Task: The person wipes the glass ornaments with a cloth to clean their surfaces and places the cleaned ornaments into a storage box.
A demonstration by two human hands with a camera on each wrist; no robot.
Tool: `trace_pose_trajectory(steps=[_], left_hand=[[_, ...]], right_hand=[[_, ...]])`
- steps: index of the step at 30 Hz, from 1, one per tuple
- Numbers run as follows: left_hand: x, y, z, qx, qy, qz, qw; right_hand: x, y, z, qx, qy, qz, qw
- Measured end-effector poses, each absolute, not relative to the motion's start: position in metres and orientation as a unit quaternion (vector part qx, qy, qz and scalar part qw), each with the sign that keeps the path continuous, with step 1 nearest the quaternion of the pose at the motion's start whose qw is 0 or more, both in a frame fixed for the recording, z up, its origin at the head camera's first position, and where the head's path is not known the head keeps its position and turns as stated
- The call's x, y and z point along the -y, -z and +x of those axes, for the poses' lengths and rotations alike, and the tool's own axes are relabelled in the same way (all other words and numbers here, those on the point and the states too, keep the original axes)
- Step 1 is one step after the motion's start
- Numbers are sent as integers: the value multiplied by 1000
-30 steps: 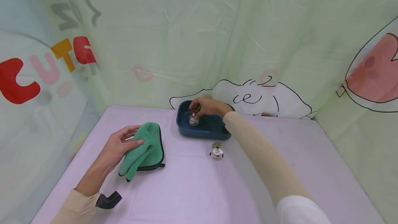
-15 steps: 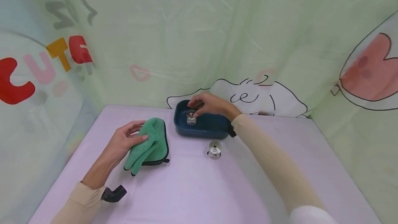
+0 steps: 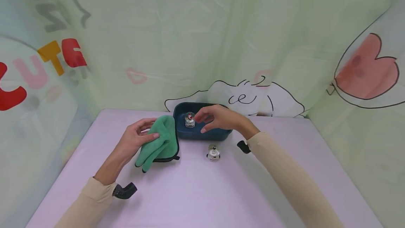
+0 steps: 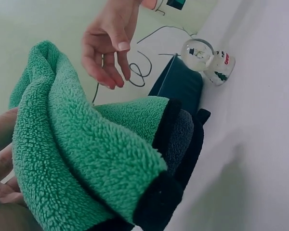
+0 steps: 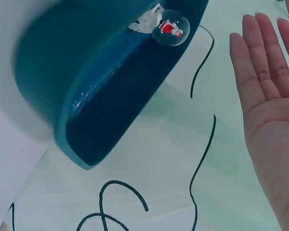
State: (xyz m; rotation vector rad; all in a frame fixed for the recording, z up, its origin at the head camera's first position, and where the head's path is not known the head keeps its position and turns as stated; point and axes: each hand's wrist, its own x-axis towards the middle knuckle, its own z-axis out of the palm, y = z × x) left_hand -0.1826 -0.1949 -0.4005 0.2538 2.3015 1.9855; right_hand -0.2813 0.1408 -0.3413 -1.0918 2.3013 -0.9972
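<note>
My left hand (image 3: 133, 140) pinches a folded green cloth (image 3: 162, 138) with dark edging, held up just left of the tray. The cloth fills much of the left wrist view. A small snow globe (image 3: 190, 120) with a red and white figure stands upright in the dark blue tray (image 3: 202, 135), near its left end. My right hand (image 3: 221, 117) hovers over the tray to the right of that globe, fingers apart and holding nothing. In front of the tray a second snow globe (image 3: 213, 154) stands on the table; the left wrist view shows its clear ball (image 4: 197, 54).
The table (image 3: 196, 192) has a pale lilac cover. Behind it hangs a pale green curtain (image 3: 177, 45) with printed drawings, close to the tray's back. Black wrist mounts (image 3: 124, 190) stick out from both sleeves.
My right hand has let go of the snow globe in the tray and drawn back to the right. My left hand has carried the cloth rightward, closer to the tray. The view has shifted slightly.
</note>
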Motion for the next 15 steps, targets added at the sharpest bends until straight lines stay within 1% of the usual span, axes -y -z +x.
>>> trace_pose_trajectory(steps=[4, 8, 15], left_hand=[[185, 395, -185, -751, -651, 95, 49], [178, 392, -185, -750, -652, 102, 51], [169, 389, -187, -744, -656, 112, 52]], right_hand=[[-148, 344, -266, -828, 344, -396, 197], [-158, 354, -255, -827, 343, -399, 199], [-178, 371, -237, -835, 350, -370, 208]])
